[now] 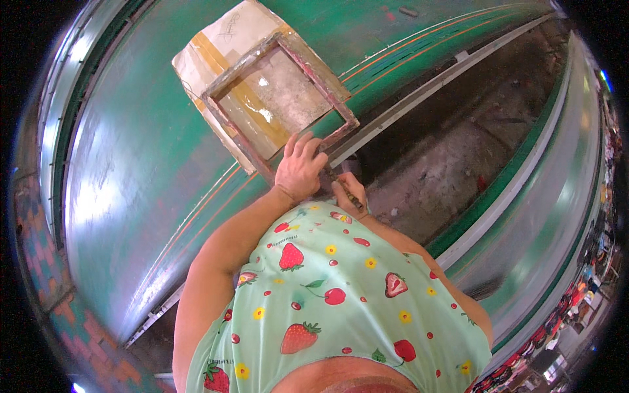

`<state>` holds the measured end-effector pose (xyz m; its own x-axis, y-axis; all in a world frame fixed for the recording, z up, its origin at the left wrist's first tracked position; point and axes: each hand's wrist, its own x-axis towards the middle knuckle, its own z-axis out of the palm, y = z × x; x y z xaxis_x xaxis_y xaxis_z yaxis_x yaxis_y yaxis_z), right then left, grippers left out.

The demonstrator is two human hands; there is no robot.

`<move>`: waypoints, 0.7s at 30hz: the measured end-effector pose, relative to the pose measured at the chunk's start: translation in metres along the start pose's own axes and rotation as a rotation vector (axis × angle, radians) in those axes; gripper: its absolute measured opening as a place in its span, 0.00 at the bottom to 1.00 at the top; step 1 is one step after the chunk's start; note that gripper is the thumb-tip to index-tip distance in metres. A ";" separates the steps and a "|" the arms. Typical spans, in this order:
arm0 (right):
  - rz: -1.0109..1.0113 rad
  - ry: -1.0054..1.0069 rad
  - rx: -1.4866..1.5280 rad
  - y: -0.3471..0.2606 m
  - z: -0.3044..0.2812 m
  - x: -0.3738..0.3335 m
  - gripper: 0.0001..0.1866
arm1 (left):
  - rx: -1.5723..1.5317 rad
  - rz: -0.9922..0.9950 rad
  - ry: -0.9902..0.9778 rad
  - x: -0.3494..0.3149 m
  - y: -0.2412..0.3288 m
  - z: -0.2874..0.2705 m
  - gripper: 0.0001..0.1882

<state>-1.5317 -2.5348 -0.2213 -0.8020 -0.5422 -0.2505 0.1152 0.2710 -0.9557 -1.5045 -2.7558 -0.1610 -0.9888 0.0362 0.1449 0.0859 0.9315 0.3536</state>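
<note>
A worn wooden frame (309, 71), stained reddish-brown, lies tilted on a white cardboard box (226, 33) with tan tape. My left hand (300, 167) rests over the frame's near bar, its fingers curled across the edge. Just to its right, close to my body, my right hand (350, 191) is closed round a slim, dark, stick-like tool (356, 202). The tool's upper end points toward the frame's near corner. My left fingers partly hide that corner, so whether the tool touches it cannot be told.
The box sits on a long green table (151, 144) with orange and white edge lines. Right of it, a dark, dirty gap runs beside a pale metal rail (426, 85). Another long table (524, 223) stands beyond. Coloured items (557, 321) are crowded at far right.
</note>
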 end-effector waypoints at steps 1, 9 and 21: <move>0.023 -0.047 0.023 0.001 -0.002 0.001 0.13 | -0.013 -0.005 0.002 0.000 0.000 0.000 0.21; 0.599 -0.233 0.819 0.003 -0.016 0.014 0.12 | 0.021 -0.019 0.006 -0.003 0.002 0.003 0.19; 0.015 -0.277 -0.036 -0.037 -0.047 -0.017 0.07 | -0.302 -0.373 0.551 -0.043 0.003 -0.021 0.28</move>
<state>-1.5499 -2.4987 -0.1742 -0.6087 -0.7337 -0.3019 0.1005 0.3061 -0.9467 -1.4591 -2.7622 -0.1469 -0.7607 -0.5256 0.3809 -0.1360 0.7029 0.6981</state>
